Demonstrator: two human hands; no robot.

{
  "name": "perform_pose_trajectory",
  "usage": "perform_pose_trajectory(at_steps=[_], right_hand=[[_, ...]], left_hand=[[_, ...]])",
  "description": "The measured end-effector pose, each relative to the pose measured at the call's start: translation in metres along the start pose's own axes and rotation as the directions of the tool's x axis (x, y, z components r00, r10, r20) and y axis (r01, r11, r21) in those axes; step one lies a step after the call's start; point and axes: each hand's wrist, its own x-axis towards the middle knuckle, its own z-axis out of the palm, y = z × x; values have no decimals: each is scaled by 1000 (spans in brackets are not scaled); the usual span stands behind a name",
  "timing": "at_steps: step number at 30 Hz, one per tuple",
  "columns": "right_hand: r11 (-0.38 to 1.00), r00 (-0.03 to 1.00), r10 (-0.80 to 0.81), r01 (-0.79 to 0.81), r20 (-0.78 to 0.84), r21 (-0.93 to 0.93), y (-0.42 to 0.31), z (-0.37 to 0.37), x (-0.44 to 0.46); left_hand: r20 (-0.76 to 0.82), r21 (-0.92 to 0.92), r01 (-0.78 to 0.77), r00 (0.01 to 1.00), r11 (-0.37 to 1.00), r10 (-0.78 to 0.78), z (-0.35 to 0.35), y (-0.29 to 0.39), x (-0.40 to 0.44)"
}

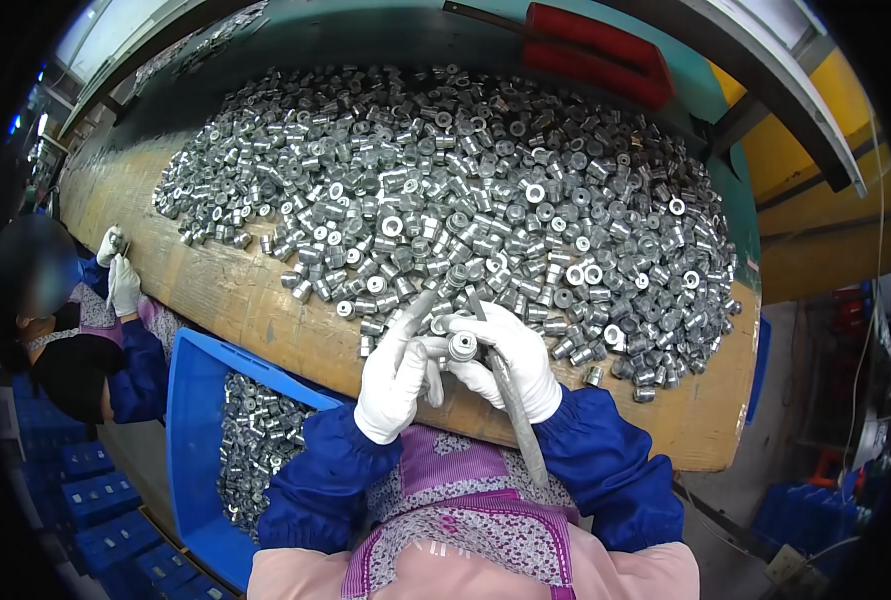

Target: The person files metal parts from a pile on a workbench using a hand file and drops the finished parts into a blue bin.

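Observation:
Both my hands wear white gloves with greyed fingers, close together over the table's near edge. A small round metal fitting (pixel 462 346) sits between them, its holed end facing up. My left hand (pixel 390 388) is closed, with its thumb and fingertips at the fitting's left side. My right hand (pixel 517 362) curls around a long grey stick-like tool (pixel 518 420), whose lower end points down toward my apron. That hand's thumb and fingers also touch the fitting. What the tool's far tip looks like is unclear among the metal parts.
A large heap of metal fittings (pixel 445 200) covers the brown tabletop (pixel 255 335). A blue bin (pixel 190 440) holding more fittings stands below left. A red tray (pixel 600 55) lies at the back. Another person's gloved hands (pixel 120 280) are at the left edge.

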Motion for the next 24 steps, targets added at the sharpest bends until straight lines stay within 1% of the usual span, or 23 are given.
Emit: perform_pose_trajectory(at_steps=[2,4,5,7,8,9,10,11,13,15,17,18,20,21,23,24], right_hand=[[1000,1000,-17,17,12,-2,0,0,0],[999,1000,-17,16,16,49,0,1,1],[999,1000,-17,17,16,50,-2,1,1],[990,995,96,-94,-9,102,-7,1,-1],[996,998,50,-48,-28,76,-7,0,-2],[996,998,49,-46,-28,76,-4,1,-2],[998,999,1,1,-43,56,-1,2,-3],[998,997,-46,48,-58,35,2,3,-4],[999,996,-31,35,-84,40,1,4,-6],[993,985,-118,114,-128,-41,2,3,-5],[989,982,-142,137,-124,-49,-1,1,-2],[986,979,-165,159,-118,-56,-2,1,0],[982,978,-175,166,-114,-87,-3,1,0],[978,977,-185,172,-109,-119,-3,1,1],[984,977,-178,175,-118,-28,-1,3,5],[988,982,-152,147,-115,-50,-1,4,5]], left_hand=[[-8,3,16,1000,1000,-15,-1,0,-1],[-7,-69,33,999,997,-33,-3,-2,-1],[-8,-69,32,999,997,-33,-1,0,-1],[-32,-81,128,991,988,-131,9,6,-1],[-28,-131,169,984,977,-174,9,3,-2],[-30,-93,172,984,981,-176,12,0,-2],[-33,-56,176,983,983,-178,15,-3,-1],[-39,-104,163,985,981,-168,20,-1,0],[-65,-101,186,979,977,-193,20,1,-1],[-91,-99,209,972,973,-218,21,1,-2],[-70,-178,266,957,947,-282,20,2,-3],[-71,-178,265,957,948,-281,19,2,-2],[-10,-225,329,940,917,-340,12,1,-1],[-11,-226,330,940,917,-341,10,1,0],[39,-326,322,944,889,-327,6,-2,3],[-15,-313,300,947,901,-321,9,2,4]])
